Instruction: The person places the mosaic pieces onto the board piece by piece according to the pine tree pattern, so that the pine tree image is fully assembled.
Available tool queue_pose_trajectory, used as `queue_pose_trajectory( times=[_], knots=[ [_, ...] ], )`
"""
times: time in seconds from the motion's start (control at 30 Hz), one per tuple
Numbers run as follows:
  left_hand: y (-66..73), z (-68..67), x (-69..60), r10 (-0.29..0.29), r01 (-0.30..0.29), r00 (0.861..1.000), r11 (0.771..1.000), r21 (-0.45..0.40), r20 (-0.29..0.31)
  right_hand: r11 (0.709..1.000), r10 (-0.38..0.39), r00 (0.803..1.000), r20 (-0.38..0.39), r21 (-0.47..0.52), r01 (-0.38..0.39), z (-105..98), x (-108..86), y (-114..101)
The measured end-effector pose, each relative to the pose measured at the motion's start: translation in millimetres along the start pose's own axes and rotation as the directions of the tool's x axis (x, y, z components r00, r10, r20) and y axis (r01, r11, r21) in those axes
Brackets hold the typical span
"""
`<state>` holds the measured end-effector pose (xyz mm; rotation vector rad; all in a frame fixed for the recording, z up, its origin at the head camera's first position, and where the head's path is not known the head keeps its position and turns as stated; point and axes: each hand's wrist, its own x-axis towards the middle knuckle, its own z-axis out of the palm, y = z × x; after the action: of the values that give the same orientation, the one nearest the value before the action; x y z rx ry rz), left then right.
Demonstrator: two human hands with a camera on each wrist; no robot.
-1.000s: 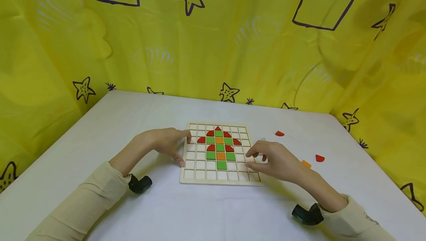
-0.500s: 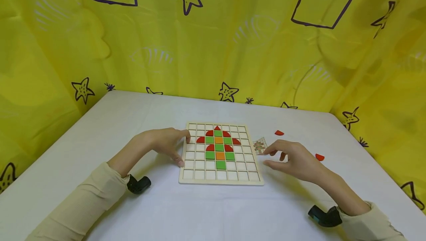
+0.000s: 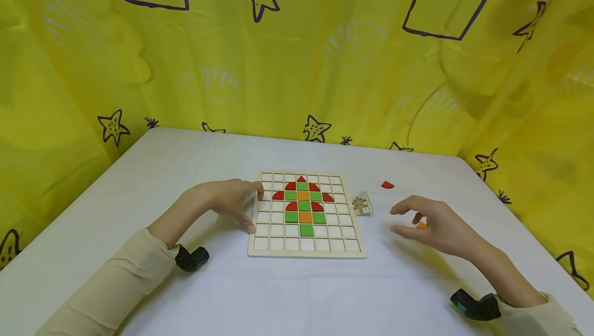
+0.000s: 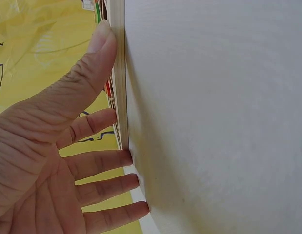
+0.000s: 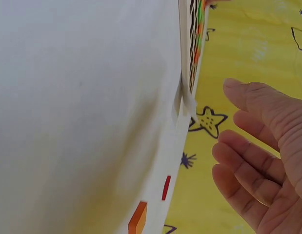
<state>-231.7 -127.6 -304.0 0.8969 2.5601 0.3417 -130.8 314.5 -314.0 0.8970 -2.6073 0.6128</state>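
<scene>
A square wooden grid board (image 3: 307, 254) lies on the table. Green squares (image 3: 306, 230), orange squares and red rounded pieces form a tree-like shape in its cells, topped by a red triangle (image 3: 301, 179). My left hand (image 3: 230, 199) rests at the board's left edge, thumb and fingertips touching the frame. In the left wrist view its fingers (image 4: 99, 163) are spread and fairly straight. My right hand (image 3: 433, 224) hovers right of the board, fingers loosely bent, holding nothing. Behind it an orange piece (image 3: 421, 225) shows partly.
A small card (image 3: 362, 203) printed with a grid pattern lies against the board's right edge. One red rounded piece (image 3: 387, 185) lies farther back on the white table (image 3: 195, 155). A yellow patterned curtain (image 3: 297, 68) surrounds the table's back and sides.
My right hand has moved right, from over the board's right side to over the table, uncovering the printed card. My left hand stays at the board's left edge.
</scene>
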Motion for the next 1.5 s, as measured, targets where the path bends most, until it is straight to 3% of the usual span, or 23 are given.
queue_pose_trajectory(
  times=[0.43, 0.63, 0.87, 1.2, 1.5],
  knots=[
    [0.3, 0.1, 0.3, -0.003, 0.003, 1.0, 1.0, -0.009, 0.0, 0.996, 0.084, 0.996, 0.012, -0.033, -0.083, -14, -26.3, 22],
    [1.6, -0.3, -0.5, -0.024, 0.024, 1.0, 1.0, -0.009, 0.006, 0.99, 0.117, 0.992, 0.044, -0.085, -0.112, -16, -33.9, 35],
    [1.3, -0.1, -1.0, -0.008, 0.008, 1.0, 1.0, -0.012, 0.0, 0.988, 0.152, 0.983, 0.105, -0.058, -0.146, -18, -39.6, 47],
    [2.8, -1.5, -1.7, -0.004, 0.004, 1.0, 1.0, 0.001, -0.005, 0.984, 0.18, 0.974, 0.136, -0.032, -0.177, -17, -40.7, 52],
    [2.8, -1.1, -2.1, 0.0, 0.0, 1.0, 1.0, -0.008, -0.007, 0.969, 0.245, 0.955, 0.169, -0.066, -0.237, -14, -31.8, 43]
  ],
)
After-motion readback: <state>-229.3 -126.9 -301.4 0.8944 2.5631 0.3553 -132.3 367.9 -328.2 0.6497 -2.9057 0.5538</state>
